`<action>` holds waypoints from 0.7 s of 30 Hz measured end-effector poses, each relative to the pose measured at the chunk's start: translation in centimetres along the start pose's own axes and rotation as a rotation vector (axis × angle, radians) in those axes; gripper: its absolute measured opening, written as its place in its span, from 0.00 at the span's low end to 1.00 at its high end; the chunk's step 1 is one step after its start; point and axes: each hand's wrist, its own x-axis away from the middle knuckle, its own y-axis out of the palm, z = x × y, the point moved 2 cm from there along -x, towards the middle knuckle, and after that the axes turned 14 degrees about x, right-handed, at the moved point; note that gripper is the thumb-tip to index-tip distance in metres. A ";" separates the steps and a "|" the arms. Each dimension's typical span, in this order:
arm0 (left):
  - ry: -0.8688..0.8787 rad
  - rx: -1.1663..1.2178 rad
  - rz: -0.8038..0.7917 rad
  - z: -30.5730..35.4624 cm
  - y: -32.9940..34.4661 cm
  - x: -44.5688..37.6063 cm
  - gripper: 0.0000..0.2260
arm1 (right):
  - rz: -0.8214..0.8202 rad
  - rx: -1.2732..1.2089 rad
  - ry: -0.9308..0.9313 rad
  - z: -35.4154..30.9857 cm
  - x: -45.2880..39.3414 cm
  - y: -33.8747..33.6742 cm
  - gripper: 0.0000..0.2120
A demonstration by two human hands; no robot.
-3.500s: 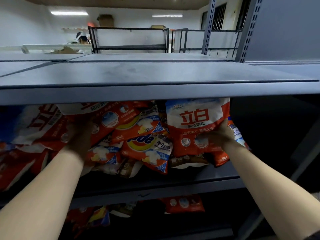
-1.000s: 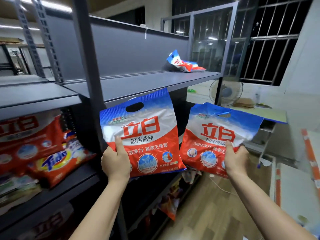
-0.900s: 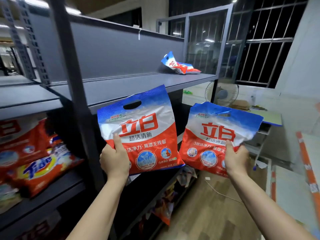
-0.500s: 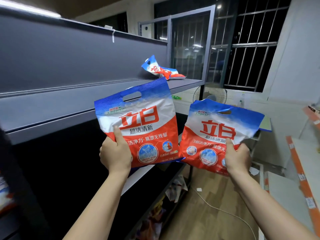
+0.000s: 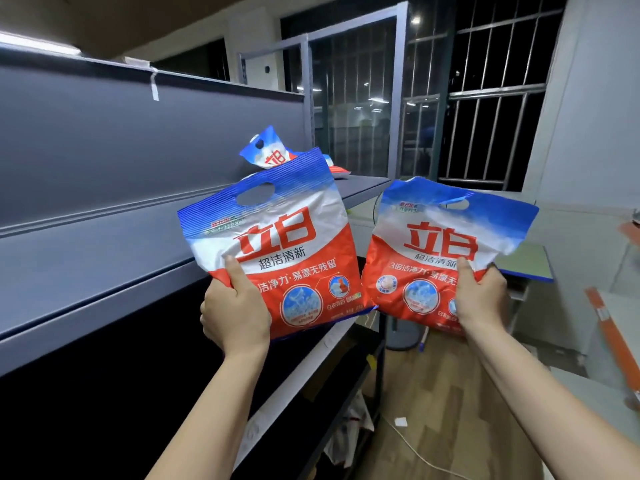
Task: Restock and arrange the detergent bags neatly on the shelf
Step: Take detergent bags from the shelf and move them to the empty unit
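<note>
Two bags up in the air, none shelved yet. Left hand [image 5: 235,308] pinches the left detergent bag [image 5: 277,244] at its lower corner, thumb on front; right hand [image 5: 479,299] grips the right detergent bag [image 5: 440,251] the same way. Both hang off the shelf [image 5: 104,268] front edge — low grips, so they prob. flop or slip. A slumped bag [image 5: 268,155] sits near the shelf's far end — it could get knocked.

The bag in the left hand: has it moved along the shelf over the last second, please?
Yes. The left bag has travelled toward the far end of the shelf, now overlapping the bag lying there.
</note>
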 end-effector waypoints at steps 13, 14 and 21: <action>-0.022 0.033 0.113 -2.8 17.4 1.9 0.20 | -0.111 -0.108 0.000 4.5 -16.8 7.5 0.10; -0.026 0.030 0.128 -2.9 19.0 2.2 0.20 | -0.136 -0.121 0.004 4.7 -18.4 8.0 0.11; 0.006 -0.004 0.282 -1.7 28.9 2.1 0.23 | -0.198 -0.194 -0.042 3.7 -28.6 11.3 0.12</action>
